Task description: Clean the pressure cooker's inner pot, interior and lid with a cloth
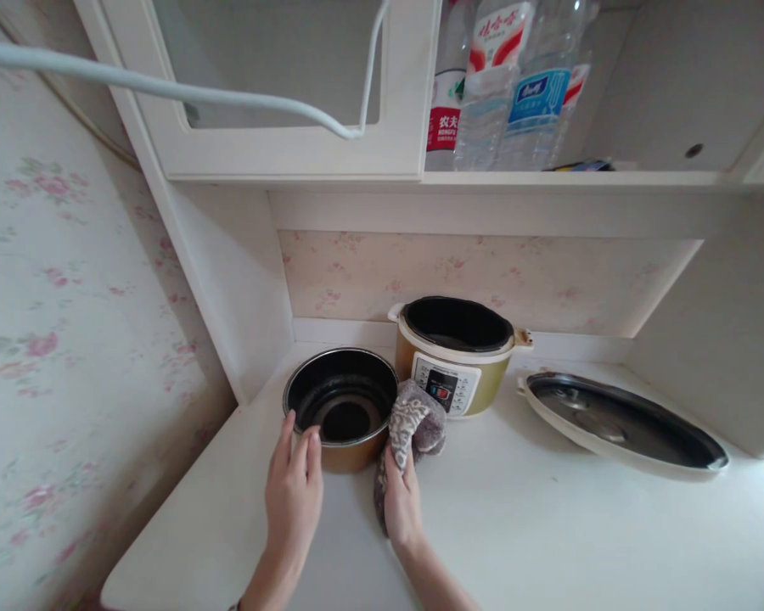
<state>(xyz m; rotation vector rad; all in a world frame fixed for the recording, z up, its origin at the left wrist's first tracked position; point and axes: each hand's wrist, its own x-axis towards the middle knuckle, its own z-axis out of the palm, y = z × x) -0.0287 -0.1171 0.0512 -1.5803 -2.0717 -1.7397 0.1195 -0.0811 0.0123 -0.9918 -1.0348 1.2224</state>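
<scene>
A round inner pot (356,456), dark inside and golden brown outside, stands on the white counter. My left hand (296,484) is at its near left side, fingers stretched out by the rim; whether they touch it I cannot tell. A grey-brown patterned cloth (413,424) is bunched in my right hand (402,501), against the pot's right side. Just behind the cloth sits a gold and white electric cooker (500,382) with no lid on, its control panel facing me and partly covered by the cloth.
The cooker's lid (624,424) lies to the right, dark underside up. Overhead, a cabinet shelf (579,179) holds several plastic bottles (497,93). A white cable (229,100) hangs across the upper left. A cabinet side panel (229,280) and floral wall (70,339) bound the left.
</scene>
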